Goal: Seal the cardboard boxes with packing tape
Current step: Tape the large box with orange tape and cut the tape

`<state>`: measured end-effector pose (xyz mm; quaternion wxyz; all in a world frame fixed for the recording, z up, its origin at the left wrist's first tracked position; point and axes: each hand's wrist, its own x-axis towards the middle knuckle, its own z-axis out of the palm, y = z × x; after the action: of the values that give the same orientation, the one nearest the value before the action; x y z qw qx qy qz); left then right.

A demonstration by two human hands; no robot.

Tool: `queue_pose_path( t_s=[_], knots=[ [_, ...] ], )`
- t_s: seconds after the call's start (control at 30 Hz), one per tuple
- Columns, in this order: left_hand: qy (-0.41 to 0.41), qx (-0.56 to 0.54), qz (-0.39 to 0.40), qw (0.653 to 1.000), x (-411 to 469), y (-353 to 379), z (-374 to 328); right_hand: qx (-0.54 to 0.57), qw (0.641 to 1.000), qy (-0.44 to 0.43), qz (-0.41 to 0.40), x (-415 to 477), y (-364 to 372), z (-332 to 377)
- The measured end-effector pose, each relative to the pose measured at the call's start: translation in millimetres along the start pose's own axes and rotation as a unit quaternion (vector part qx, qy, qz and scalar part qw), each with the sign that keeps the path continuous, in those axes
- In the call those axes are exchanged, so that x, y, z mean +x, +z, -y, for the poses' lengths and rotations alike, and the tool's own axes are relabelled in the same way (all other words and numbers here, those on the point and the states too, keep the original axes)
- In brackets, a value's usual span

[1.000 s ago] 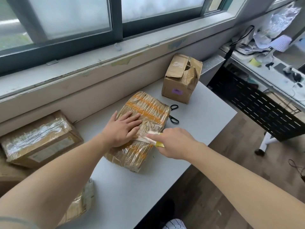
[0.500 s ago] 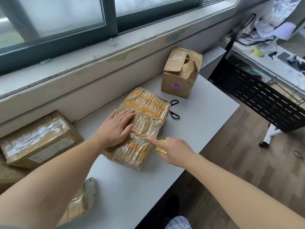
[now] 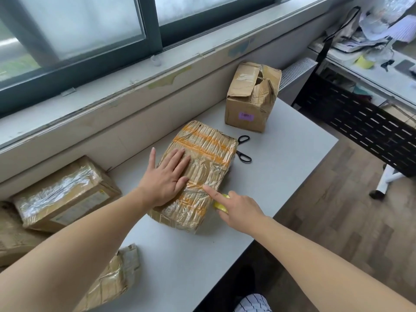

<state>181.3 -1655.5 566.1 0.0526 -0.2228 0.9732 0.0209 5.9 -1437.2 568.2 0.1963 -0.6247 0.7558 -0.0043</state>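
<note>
Pressed flat with straight fingers, left hand (image 3: 167, 179) on wrapped box (image 3: 209, 149) at middle of table (image 3: 281, 176) (head view); right hand (image 3: 238, 208) curled round small yellow object (image 3: 221, 204), index fingertip (image 3: 206, 188) extended onto clear tape band (image 3: 213, 174) across box top. Wrapped box judged nearly sealed, only smoothing of this strip apparently left. Upright box (image 3: 252, 95) beyond scissors (image 3: 244, 149), flaps torn and gaping, judged unsealed. Taped box (image 3: 65, 194) at left, seemingly finished.

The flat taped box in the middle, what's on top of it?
The left hand lies flat on the taped box. The right hand presses a forefinger onto its clear tape while gripping a yellow item. The surface under the palm is hidden.
</note>
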Motion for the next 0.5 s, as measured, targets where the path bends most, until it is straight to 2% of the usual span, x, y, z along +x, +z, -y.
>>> queue_pose_path(
  t_s=[0.1,0.2,0.3,0.37,0.5],
  knots=[
    [0.055,0.014,-0.005,0.998,-2,3,-31,-0.002,1.0,0.0,-0.011,-1,2,0],
    [0.05,0.005,0.008,0.999,1,3,-49,0.001,1.0,0.01,-0.004,-1,2,-1],
    [0.049,0.002,0.065,0.997,2,-8,-44,0.016,1.0,-0.001,0.026,2,-5,0],
    [0.034,0.01,0.094,0.995,4,-16,-46,0.027,0.999,-0.005,0.034,0,-9,-3],
    [-0.052,0.012,0.101,0.993,-4,-14,-80,0.035,0.999,0.036,0.007,-15,1,-9]
  ],
)
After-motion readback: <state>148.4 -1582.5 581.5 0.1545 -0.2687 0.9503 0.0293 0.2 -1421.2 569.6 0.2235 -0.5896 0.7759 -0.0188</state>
